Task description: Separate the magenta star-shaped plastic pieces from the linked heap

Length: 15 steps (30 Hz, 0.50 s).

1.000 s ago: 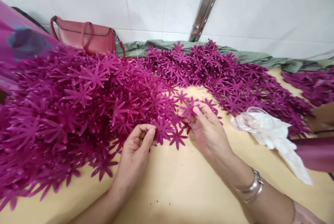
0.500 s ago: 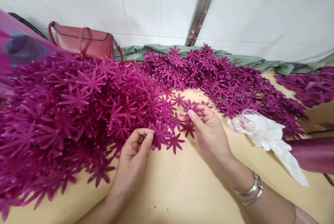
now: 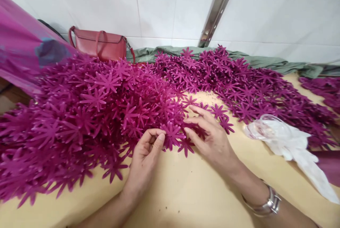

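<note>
Nearest to you, between your two forearms, the pale yellow table surface (image 3: 180, 185) shows a few small dark specks. A silver metal band (image 3: 273, 201) is around your right wrist.

Your left hand (image 3: 145, 157) keeps its narrow pinch: thumb and forefinger hold the tip of one petal of a magenta, star-shaped flower piece (image 3: 172, 134) with many thin petals. What changes is your right hand (image 3: 214, 137). Half a second ago its fingers pinch a similar piece; now they are apart and seem to hold nothing. Where that piece lies I cannot tell, because several overlap behind these fingers. For the work, I judge this means that only the left hand has a piece, and the right one is free.

Between your hands, just below the held piece, lies another magenta star piece (image 3: 186, 147). To the left of your left hand, and also past it, spreads a large heap of magenta star pieces (image 3: 101, 121). To the right of your right hand lies a crumpled white, soft item with clear plastic (image 3: 289, 139).

Beyond both hands stretches a darker purple heap of star pieces (image 3: 212, 66), and farther to the left, a red handbag (image 3: 99, 46) stands before the white wall (image 3: 156, 4).
</note>
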Tool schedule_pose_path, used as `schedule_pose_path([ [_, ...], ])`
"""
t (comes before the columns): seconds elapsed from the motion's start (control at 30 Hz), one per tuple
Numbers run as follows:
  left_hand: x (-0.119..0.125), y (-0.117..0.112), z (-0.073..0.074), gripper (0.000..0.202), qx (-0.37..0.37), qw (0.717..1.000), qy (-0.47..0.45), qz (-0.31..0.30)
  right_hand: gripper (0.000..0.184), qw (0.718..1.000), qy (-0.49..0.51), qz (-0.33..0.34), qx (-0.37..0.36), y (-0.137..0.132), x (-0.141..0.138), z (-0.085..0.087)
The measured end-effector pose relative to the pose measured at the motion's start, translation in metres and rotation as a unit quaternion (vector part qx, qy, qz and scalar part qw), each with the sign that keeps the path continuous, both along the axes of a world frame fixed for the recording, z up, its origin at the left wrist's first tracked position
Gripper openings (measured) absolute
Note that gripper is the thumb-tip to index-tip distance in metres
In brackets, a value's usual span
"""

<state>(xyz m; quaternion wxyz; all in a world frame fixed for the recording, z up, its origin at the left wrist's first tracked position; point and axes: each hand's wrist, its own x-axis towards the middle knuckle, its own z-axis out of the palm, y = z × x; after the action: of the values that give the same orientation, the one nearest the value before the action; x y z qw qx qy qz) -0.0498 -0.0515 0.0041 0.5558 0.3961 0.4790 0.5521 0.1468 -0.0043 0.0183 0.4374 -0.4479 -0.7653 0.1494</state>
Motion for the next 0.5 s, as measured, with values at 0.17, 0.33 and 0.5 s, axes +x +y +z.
schedule_pose_path([
  [0.17, 0.002, -0.001, 0.005, 0.017, 0.026, 0.999, 0.010, -0.015, 0.012, 0.994, -0.016, 0.007, 0.106, -0.008, -0.006, 0.007],
  [0.33, 0.004, -0.002, 0.008, 0.014, 0.029, 0.997, -0.030, -0.057, 0.009, 0.992, -0.045, 0.043, 0.111, -0.008, -0.010, 0.004],
  [0.5, 0.005, -0.001, 0.004, 0.024, 0.015, 0.995, -0.067, -0.068, 0.010, 0.996, 0.009, 0.064, 0.054, -0.009, -0.012, 0.002],
])
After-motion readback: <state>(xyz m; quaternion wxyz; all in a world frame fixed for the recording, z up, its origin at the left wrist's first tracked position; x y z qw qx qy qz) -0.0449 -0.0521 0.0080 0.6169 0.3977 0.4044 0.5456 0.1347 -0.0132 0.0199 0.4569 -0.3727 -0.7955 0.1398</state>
